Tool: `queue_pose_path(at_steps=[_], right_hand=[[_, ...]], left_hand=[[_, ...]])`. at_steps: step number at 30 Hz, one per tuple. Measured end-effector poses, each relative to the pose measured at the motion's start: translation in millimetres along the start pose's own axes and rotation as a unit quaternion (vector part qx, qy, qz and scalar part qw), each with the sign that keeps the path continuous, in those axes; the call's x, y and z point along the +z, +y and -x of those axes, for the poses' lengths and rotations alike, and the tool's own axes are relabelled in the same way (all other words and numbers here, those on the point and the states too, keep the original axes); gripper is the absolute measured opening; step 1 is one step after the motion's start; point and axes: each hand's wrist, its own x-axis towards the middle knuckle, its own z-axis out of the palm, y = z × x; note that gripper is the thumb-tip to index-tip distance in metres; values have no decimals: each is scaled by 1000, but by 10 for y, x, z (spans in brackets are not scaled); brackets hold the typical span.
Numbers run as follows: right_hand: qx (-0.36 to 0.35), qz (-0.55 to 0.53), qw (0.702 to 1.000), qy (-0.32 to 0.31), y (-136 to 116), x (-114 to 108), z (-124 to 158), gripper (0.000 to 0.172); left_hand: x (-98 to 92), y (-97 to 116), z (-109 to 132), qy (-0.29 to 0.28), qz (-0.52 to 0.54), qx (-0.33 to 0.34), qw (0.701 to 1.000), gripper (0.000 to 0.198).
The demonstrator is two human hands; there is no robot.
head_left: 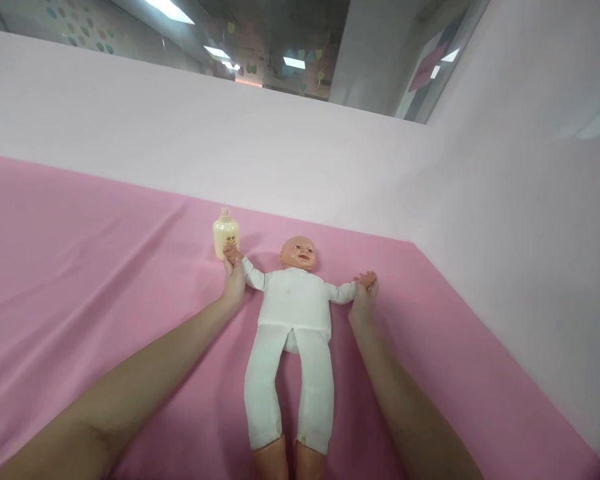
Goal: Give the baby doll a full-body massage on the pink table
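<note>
A baby doll (295, 300) with a white cloth body lies on its back, head toward the wall and both arms spread sideways. My left hand (234, 280) is closed around the doll's hand on the left side. On the other side, my right hand (364, 303) grips the doll's other hand, fingers wrapped behind it. Just behind my left hand stands a pale yellow bottle (226, 233), upright, with a small face drawn on its front. The doll's hand overlaps the bottle's lower part; whether they touch I cannot tell.
A pink sheet (105, 267) covers the surface under the doll, with wrinkles at the left. White walls (300, 173) rise behind it and on the right (520, 200). Above the back wall, a window (260, 40) shows ceiling lights and hanging decorations.
</note>
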Motion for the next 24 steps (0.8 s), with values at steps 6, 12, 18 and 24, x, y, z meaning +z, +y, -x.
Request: queue_pose_path(at_steps=[6, 12, 18, 24], right_hand=[[29, -16, 999, 26, 58, -17, -74, 58], [-30, 15, 995, -95, -93, 44, 109, 77], [-77, 72, 974, -200, -106, 61, 187, 77], [-149, 154, 946, -243, -159, 112, 352, 61]], left_hand=[[-5, 38, -12, 25, 14, -27, 999, 45], [12, 102, 91, -30, -21, 39, 999, 59], [52, 192, 204, -160, -75, 148, 973, 53], [63, 206, 287, -242, -242, 246, 907, 52]])
